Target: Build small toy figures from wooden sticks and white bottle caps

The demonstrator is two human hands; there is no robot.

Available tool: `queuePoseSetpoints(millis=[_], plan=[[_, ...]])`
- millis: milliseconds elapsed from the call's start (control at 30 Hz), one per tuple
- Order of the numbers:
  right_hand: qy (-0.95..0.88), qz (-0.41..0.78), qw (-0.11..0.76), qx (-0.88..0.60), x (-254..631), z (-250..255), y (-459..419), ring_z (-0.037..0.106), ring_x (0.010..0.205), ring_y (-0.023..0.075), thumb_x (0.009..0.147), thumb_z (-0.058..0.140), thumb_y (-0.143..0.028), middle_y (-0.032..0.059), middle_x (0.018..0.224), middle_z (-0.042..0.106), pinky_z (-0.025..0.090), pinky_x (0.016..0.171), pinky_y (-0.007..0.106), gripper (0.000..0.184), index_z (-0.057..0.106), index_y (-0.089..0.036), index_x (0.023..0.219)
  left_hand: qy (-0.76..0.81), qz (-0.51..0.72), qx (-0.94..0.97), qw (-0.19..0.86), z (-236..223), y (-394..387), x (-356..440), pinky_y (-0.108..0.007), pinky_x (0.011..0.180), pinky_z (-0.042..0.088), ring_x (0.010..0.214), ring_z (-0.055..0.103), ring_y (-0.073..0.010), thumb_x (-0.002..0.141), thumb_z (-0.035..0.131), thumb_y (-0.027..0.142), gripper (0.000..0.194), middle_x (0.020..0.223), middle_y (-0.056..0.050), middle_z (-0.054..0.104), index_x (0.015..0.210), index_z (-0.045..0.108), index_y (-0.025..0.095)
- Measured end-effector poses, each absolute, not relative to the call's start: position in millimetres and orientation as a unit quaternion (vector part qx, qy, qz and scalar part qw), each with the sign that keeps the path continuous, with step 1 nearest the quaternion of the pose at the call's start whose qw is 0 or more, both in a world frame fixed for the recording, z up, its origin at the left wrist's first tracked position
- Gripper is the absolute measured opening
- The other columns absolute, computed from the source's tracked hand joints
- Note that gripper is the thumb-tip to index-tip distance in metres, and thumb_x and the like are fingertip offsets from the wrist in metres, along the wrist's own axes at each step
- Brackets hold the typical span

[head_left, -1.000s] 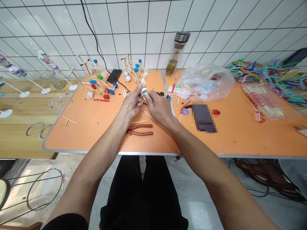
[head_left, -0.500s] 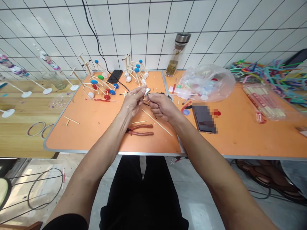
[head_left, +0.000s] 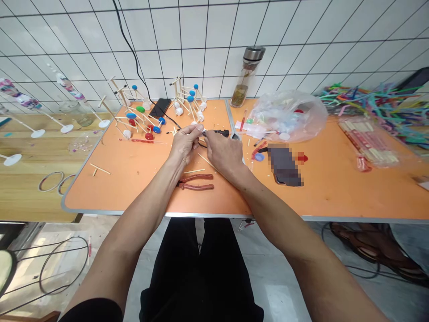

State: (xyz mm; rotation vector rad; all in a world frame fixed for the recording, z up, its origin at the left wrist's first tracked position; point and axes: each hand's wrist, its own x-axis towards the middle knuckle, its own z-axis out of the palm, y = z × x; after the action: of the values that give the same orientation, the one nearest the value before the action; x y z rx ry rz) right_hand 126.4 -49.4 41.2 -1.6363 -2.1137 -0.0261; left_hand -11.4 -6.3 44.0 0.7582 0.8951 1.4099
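My left hand (head_left: pixel 183 144) and my right hand (head_left: pixel 224 151) meet over the middle of the orange table (head_left: pixel 134 179), fingertips pinched together on a small white cap (head_left: pixel 203 131). A thin wooden stick (head_left: pixel 203 159) runs out from under my right hand toward my left. Red-handled pliers (head_left: pixel 196 182) lie on the table just below my hands. A black tool (head_left: pixel 219 132) lies just beyond my right fingertips. Stick-and-cap models (head_left: pixel 137 116) (head_left: pixel 187 100) stand at the back.
A phone (head_left: pixel 284 165) lies right of my hands, with red and blue caps beside it. A clear plastic bag of caps (head_left: pixel 290 114), a glass bottle (head_left: pixel 250 74), coloured straws (head_left: pixel 375 105) and a stick pack (head_left: pixel 367 141) fill the right. A wooden bench (head_left: pixel 30 188) with rings stands left.
My hands dropped from slightly raised to closer to the tabletop, still pinched together on the white cap. The cap shows less between the fingertips than before.
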Motion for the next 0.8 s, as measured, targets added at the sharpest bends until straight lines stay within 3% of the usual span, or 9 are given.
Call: queuePoseSetpoints(millis=[67, 133, 200, 267, 367, 433, 567, 700, 800], plan=[[-0.766, -0.018, 0.211, -0.607, 124.8, 42.0, -50.8, 0.072, 0.093, 0.0302, 0.115, 0.039, -0.026, 0.0168, 0.114, 0.081, 0.038, 0.075, 0.036, 0.035, 0.07, -0.02, 0.129, 0.392, 0.623, 0.328, 0.593, 41.8, -5.8, -9.9, -0.017, 0.043, 0.029, 0.046, 0.042, -0.0024, 0.083, 0.095, 0.011, 0.016, 0.059, 0.004, 0.064, 0.079, 0.08, 0.013], [-0.754, 0.077, 0.275, -0.592, 127.8, 46.6, -47.1, 0.068, 0.084, 0.0254, 0.113, 0.045, -0.029, 0.0127, 0.101, 0.078, 0.038, 0.071, 0.033, 0.027, 0.07, -0.019, 0.115, 0.379, 0.63, 0.326, 0.594, 41.5, -5.9, -8.8, -0.017, 0.044, 0.03, 0.046, 0.042, -0.0026, 0.082, 0.094, 0.008, 0.014, 0.059, 0.004, 0.064, 0.082, 0.081, 0.014], [-0.712, 0.272, 0.359, -0.539, 135.1, 52.6, -40.0, 0.052, 0.065, 0.0176, 0.109, 0.05, -0.032, 0.0036, 0.077, 0.063, 0.033, 0.061, 0.028, 0.023, 0.064, -0.021, 0.095, 0.353, 0.627, 0.325, 0.614, 43.0, -6.9, -8.1, -0.017, 0.045, 0.031, 0.047, 0.043, -0.0025, 0.081, 0.095, 0.008, 0.016, 0.063, 0.003, 0.068, 0.084, 0.081, 0.015], [-0.621, 0.529, 0.367, -0.447, 143.9, 57.1, -32.7, 0.025, 0.05, 0.0138, 0.106, 0.049, -0.037, -0.0075, 0.062, 0.036, 0.022, 0.05, 0.026, 0.02, 0.059, -0.024, 0.096, 0.322, 0.622, 0.324, 0.635, 45.8, -8.7, -8.3, -0.017, 0.046, 0.032, 0.049, 0.047, -0.0029, 0.082, 0.093, 0.008, 0.016, 0.072, 0.001, 0.076, 0.087, 0.08, 0.016], [-0.528, 0.688, 0.352, -0.353, 150.7, 56.1, -26.0, 0.009, 0.048, 0.0108, 0.098, 0.061, -0.047, -0.0129, 0.061, 0.028, 0.012, 0.044, 0.025, 0.023, 0.058, -0.024, 0.099, 0.305, 0.609, 0.321, 0.658, 50.4, -11.7, -9.6, -0.017, 0.046, 0.033, 0.055, 0.055, -0.0039, 0.084, 0.089, 0.005, 0.017, 0.089, -0.002, 0.084, 0.089, 0.08, 0.018], [-0.548, 0.638, 0.405, -0.36, 148.3, 50.1, -24.2, 0.014, 0.049, 0.0099, 0.096, 0.068, -0.05, -0.0127, 0.06, 0.03, 0.013, 0.046, 0.024, 0.028, 0.06, -0.023, 0.096, 0.312, 0.596, 0.313, 0.671, 52.7, -13.0, -10.8, -0.016, 0.045, 0.033, 0.054, 0.054, -0.0029, 0.086, 0.087, 0.003, 0.016, 0.096, -0.003, 0.086, 0.088, 0.079, 0.017], [-0.656, 0.414, 0.481, -0.409, 137.9, 36.1, -22.5, 0.04, 0.06, 0.0136, 0.102, 0.064, -0.051, -0.0049, 0.066, 0.046, 0.031, 0.059, 0.027, 0.034, 0.059, -0.023, 0.083, 0.32, 0.587, 0.293, 0.683, 55.1, -13.0, -11.6, -0.014, 0.041, 0.03, 0.048, 0.043, 0.0001, 0.092, 0.086, 0.011, 0.01, 0.099, -0.004, 0.086, 0.088, 0.078, 0.015], [-0.738, 0.239, 0.439, -0.453, 134.1, 30.3, -23.9, 0.062, 0.081, 0.0214, 0.109, 0.052, -0.042, 0.0046, 0.087, 0.072, 0.04, 0.076, 0.032, 0.031, 0.068, -0.022, 0.093, 0.352, 0.58, 0.27, 0.683, 54.7, -11.0, -12.4, -0.014, 0.039, 0.025, 0.045, 0.038, 0.0014, 0.089, 0.096, 0.029, 0.03, 0.093, -0.004, 0.084, 0.081, 0.071, 0.015], [-0.766, 0.171, 0.38, -0.49, 134.0, 31.2, -28.2, 0.069, 0.092, 0.0266, 0.113, 0.046, -0.04, 0.0091, 0.102, 0.08, 0.042, 0.079, 0.034, 0.033, 0.073, -0.021, 0.107, 0.354, 0.578, 0.259, 0.688, 53.2, -10.1, -13.7, -0.013, 0.037, 0.023, 0.043, 0.037, 0.0014, 0.089, 0.097, 0.032, 0.034, 0.087, -0.002, 0.082, 0.082, 0.068, 0.016]])
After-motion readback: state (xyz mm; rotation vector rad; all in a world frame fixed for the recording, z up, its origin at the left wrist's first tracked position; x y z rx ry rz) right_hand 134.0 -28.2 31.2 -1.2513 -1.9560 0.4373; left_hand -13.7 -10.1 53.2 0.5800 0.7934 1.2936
